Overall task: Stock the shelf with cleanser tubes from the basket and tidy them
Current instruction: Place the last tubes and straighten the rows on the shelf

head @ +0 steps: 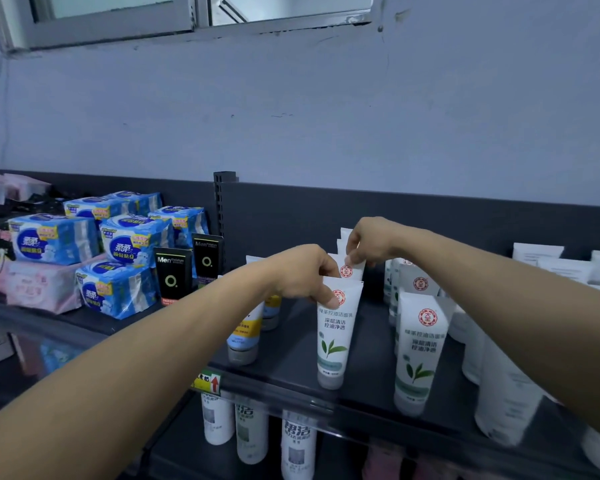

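At centre frame, the left hand (302,275) pinches the flat top of the front tube (336,332), which stands cap-down on the dark shelf (291,355). Just behind it, the right hand (369,240) closes its grip on the top of a second tube (349,270) in the same row. Another tube row (420,348) stands lower right; blue packs (118,258) sit at left.

I faced a pale blue wall (326,109), scuffed and cracked in places. A grey-framed window (194,19) sat above. A dark back panel (413,209) ran along below it.
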The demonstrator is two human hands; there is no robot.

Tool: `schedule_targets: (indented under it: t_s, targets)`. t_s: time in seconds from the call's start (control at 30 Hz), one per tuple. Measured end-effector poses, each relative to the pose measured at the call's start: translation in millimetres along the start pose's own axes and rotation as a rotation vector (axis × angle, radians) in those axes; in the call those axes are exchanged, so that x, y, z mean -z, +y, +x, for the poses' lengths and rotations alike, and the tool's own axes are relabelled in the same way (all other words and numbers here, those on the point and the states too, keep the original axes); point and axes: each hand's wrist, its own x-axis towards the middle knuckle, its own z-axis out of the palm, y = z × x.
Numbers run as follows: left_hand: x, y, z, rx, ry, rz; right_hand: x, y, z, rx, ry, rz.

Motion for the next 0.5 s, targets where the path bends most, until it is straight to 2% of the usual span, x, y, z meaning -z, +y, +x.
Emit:
schedule_targets:
  t_s: [0.1, 0.23, 0.33, 0.43, 0.5]
  targets:
    - [6.2, 6.4, 0.9, -0.024, 0.086, 0.012, 14.2, 4.6, -9.7, 0.026, 0.078, 0.008]
    - [9.7, 35.4, 0.6, -0.130, 0.217, -0.061, 34.5, 27.2, -22.7, -0.036, 0.119, -0.027]
    - [-4.6, 61.2, 3.5, -0.200, 0.109, -0.068, 40.4, 50.5, -31.9, -0.110, 0.050, -0.059]
    - [-25.4, 75.1, 12.7, -0.199, -0.020, 0.034, 34.3, 69.2, -39.4, -0.152, -0.082, -0.067]
    - [-35.7, 77.8, 19.1, -0.192, -0.057, 0.103, 26.5, 79.7, -42.1, -0.159, -0.105, -0.060]
